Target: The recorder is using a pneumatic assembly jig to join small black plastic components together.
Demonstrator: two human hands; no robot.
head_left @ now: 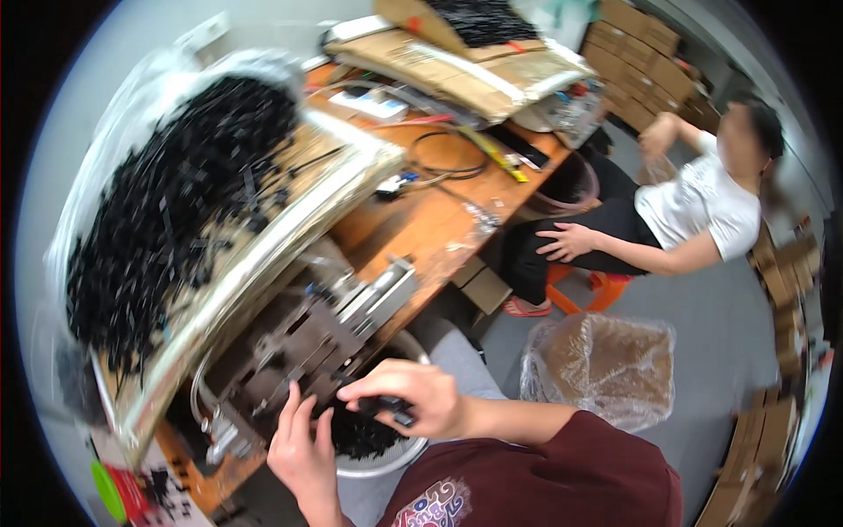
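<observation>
My right hand [420, 397] is closed around small black plastic parts [389, 407], whose exact kind I cannot make out. It hovers over a white basket [420, 450] holding many similar black pieces. To its left, my left hand [303, 452] is raised with its fingers apart and nothing visible in them. Its fingertips are close to the front of a metal machine [303, 338] with a flat plate and a cylinder, mounted at the edge of the wooden bench [421, 224]. Motion blurs the small details.
A large heap of black parts [189, 193] fills a cardboard tray at left. Cables, a phone [520, 147] and a power strip [369, 105] lie on the bench. At right a person [694, 202] sits near a plastic-lined box [606, 369]. Cartons [645, 57] are stacked behind.
</observation>
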